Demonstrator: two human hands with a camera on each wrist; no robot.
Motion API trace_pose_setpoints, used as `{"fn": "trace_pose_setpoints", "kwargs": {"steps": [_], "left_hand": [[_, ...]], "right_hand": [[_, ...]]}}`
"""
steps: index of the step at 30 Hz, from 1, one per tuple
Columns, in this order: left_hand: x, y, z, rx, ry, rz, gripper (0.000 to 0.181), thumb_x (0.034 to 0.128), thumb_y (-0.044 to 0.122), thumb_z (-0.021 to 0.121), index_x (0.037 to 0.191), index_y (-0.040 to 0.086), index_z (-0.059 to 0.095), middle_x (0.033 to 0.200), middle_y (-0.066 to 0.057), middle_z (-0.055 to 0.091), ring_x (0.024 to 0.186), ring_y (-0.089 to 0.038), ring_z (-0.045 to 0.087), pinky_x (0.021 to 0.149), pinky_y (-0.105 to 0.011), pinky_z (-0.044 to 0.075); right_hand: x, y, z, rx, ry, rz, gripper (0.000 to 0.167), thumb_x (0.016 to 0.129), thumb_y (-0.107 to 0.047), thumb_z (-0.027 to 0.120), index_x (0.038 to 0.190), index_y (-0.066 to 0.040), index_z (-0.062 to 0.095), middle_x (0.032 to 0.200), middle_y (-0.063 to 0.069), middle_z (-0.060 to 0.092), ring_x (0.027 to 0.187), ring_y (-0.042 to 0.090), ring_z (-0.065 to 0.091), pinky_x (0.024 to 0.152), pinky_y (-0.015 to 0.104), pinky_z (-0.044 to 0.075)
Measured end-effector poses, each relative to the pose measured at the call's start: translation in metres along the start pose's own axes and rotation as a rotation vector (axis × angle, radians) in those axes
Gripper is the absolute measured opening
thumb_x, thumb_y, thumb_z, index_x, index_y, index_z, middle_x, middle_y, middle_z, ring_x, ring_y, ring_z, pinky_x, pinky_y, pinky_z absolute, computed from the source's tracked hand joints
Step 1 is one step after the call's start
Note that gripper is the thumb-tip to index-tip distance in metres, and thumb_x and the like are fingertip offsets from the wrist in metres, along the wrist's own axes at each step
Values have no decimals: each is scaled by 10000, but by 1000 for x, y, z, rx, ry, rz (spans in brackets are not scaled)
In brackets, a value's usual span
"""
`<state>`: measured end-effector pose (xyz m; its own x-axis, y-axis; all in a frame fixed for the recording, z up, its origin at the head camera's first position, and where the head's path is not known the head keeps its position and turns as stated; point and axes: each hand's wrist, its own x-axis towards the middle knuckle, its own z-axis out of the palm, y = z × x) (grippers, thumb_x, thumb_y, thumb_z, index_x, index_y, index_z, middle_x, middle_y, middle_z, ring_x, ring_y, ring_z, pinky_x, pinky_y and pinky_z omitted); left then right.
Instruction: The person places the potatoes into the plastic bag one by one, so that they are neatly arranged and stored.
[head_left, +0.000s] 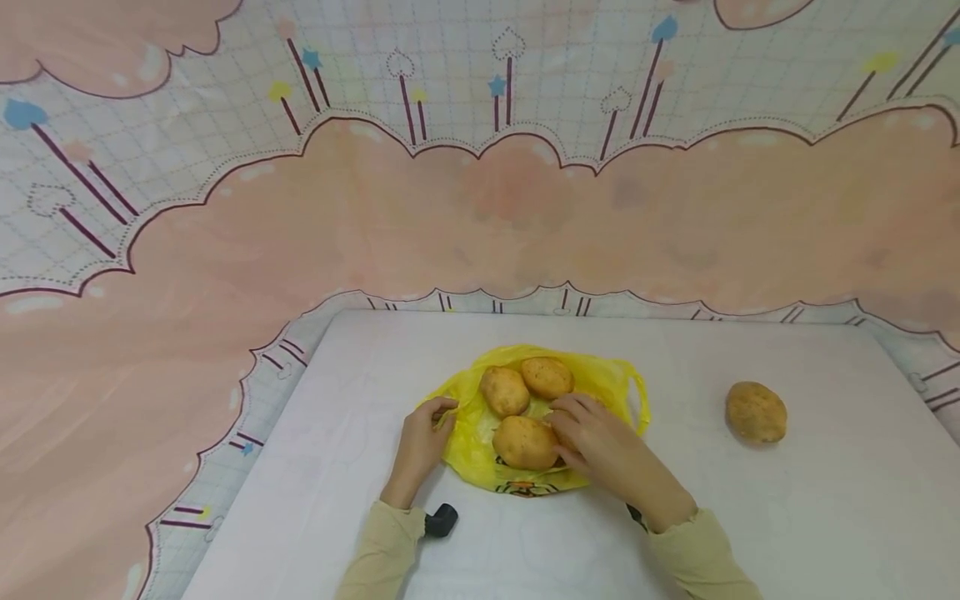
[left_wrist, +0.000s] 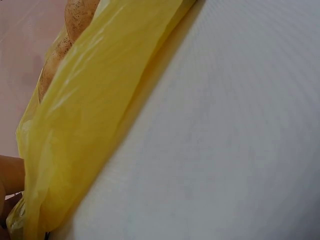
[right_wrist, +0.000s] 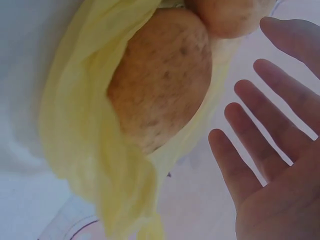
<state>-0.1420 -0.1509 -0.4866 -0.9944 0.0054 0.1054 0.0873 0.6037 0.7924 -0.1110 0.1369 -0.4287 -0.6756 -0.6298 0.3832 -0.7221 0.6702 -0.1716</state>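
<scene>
A yellow plastic bag (head_left: 472, 454) lies spread on the table with several potatoes (head_left: 526, 442) on it. My left hand (head_left: 417, 450) pinches the bag's left edge; its fingers are only partly visible at the border of the left wrist view, beside the yellow film (left_wrist: 95, 100). Over the bag's right side, my right hand (head_left: 615, 450) partly covers a potato. In the right wrist view that hand (right_wrist: 285, 165) has its fingers straight and spread, beside a potato (right_wrist: 165, 75) partly wrapped by the bag. Whether it touches a potato I cannot tell.
One more potato (head_left: 756, 412) lies apart on the white table (head_left: 840, 500), to the right of the bag. A small black device (head_left: 442, 521) sits at the left wrist. Behind the table hangs a patterned cloth (head_left: 465, 225).
</scene>
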Motion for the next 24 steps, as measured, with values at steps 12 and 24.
{"fn": "trace_pose_setpoints", "kwargs": {"steps": [12,24], "left_hand": [[0,-1,-2,-14,-2,19,195,940,6,632,1125,10,694,1124,-148,708,1032,-291,662,917,-440,551],[1,-3,-1,-6,5,27,201,939,9,635,1131,16,692,1135,-148,707,1035,-292,659,916,-441,547]], "right_hand": [[-21,14,-7,-34,78,20,339,745,-104,864,1038,-74,698,1107,57,640,1057,235,593,917,385,547],[-36,28,-18,-25,64,94,351,746,-68,854,1062,-43,702,1145,103,653,1063,261,609,900,415,560]]}}
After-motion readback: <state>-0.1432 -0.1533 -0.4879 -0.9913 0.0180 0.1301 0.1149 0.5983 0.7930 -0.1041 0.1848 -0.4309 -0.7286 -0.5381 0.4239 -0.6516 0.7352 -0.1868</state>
